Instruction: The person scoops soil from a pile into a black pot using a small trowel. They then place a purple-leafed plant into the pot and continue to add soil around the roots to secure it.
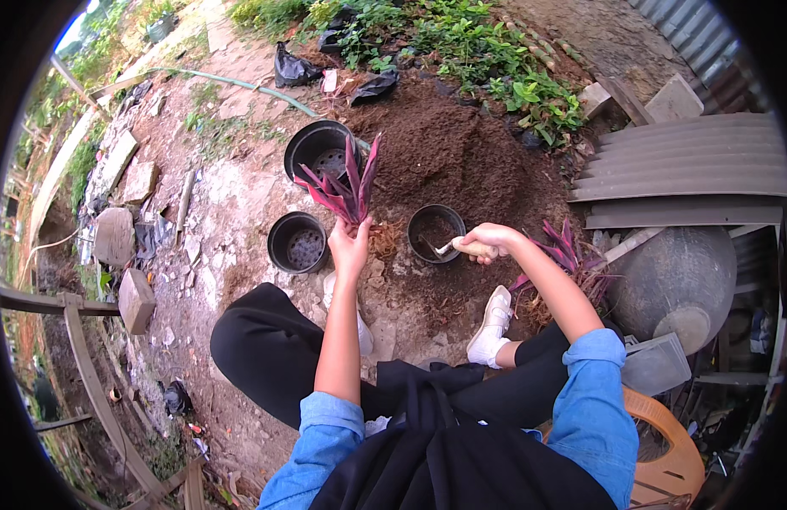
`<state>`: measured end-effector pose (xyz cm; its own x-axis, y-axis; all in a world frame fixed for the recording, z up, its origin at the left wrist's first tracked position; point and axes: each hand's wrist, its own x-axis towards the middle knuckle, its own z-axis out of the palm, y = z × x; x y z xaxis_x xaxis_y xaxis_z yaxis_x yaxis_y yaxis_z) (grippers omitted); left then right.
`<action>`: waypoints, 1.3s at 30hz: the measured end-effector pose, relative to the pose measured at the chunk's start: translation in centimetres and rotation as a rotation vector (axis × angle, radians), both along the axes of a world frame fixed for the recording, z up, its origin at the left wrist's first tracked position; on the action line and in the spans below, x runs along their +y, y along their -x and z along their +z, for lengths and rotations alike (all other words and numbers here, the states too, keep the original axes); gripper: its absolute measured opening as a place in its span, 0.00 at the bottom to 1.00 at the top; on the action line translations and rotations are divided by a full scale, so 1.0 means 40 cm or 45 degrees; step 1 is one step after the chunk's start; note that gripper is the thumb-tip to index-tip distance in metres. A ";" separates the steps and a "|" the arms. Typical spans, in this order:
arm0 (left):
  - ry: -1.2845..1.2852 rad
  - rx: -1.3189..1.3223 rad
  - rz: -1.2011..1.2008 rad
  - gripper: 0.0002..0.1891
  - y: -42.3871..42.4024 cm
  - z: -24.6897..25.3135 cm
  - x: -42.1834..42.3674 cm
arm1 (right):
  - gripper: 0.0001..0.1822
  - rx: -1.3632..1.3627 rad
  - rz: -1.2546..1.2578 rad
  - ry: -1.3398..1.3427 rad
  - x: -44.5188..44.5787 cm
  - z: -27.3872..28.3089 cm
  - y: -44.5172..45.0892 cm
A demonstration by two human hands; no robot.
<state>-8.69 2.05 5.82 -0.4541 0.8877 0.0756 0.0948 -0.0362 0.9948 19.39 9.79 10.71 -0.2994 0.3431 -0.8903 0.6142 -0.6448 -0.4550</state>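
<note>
My left hand [350, 245] grips the base of a purple-pink leafy plant [345, 188], whose roots hang beside the hand. In my right hand [486, 243] is the pale handle of a small hand trowel [445, 248]; its metal end reaches into a round black plastic pot [459, 220] with some soil inside. Left of the plant stands a smaller black pot [273, 245] with drainage holes in its base, and behind the plant is a larger black pot [292, 153]. More purple plants [562, 252] with bare roots lie by my right forearm.
Beyond the pots rises a heap of dark soil [451, 153], with green leafy plants [476, 51] behind it. A hose [259, 87] runs across the ground. Corrugated sheets [680, 159], a large rounded dark vessel [674, 280] and an orange plastic chair [674, 446] are at right; stone blocks [114, 236] lie left.
</note>
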 end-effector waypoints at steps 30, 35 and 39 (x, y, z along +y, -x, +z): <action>0.057 0.028 0.001 0.13 -0.012 -0.001 -0.001 | 0.11 -0.632 0.775 -0.414 0.064 0.169 0.094; 0.102 0.024 -0.044 0.13 -0.032 0.021 0.004 | 0.18 -0.800 0.902 -0.705 0.041 0.115 0.085; 0.048 0.025 -0.010 0.12 -0.030 0.019 -0.001 | 0.21 -0.885 1.026 -0.843 -0.007 0.087 0.103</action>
